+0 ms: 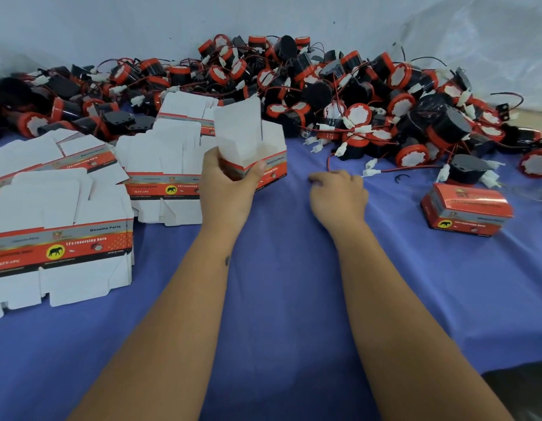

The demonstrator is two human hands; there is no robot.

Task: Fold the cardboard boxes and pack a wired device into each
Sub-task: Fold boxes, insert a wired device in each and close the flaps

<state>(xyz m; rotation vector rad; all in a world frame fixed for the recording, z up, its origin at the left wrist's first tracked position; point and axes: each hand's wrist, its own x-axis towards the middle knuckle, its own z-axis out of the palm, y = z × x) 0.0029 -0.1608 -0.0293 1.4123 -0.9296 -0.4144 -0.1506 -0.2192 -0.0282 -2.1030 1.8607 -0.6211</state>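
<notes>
L hand (230, 180) is gripping a half-opened cardboard box (257, 147) w/ fingers and thumb curled round its lower end; box is thin card, white inside, glossy red/grey print outside, white flaps standing up at 12 o'clock from the hand. R hand (338, 194) is lying knuckles-up on the blue cloth (278, 299), fingers loosely curled, holding nothing that shows; box is sitting at approx 9–10 o'clock from it, apart.

A thin red-and-black wire w/ white plug (371, 171) is lying just at 1 o'clock of the R hand, near the knuckles; can't tell if touching.

Stacks of flat boxes (60, 238) are spreading at 9 o'clock of the L hand, white flaps, red band w/ yellow elephant badge. Another stack (163, 177) is sitting right beside the L hand, partly hidden behind it.

One closed box (465, 212) is resting at 3 o'clock of the R hand, well apart.

A big heap of wired devices (339, 95), round black bodies w/ red rims and white faces, tangled leads, is running across 10 to 2 o'clock along the pale wall (111, 25).
</notes>
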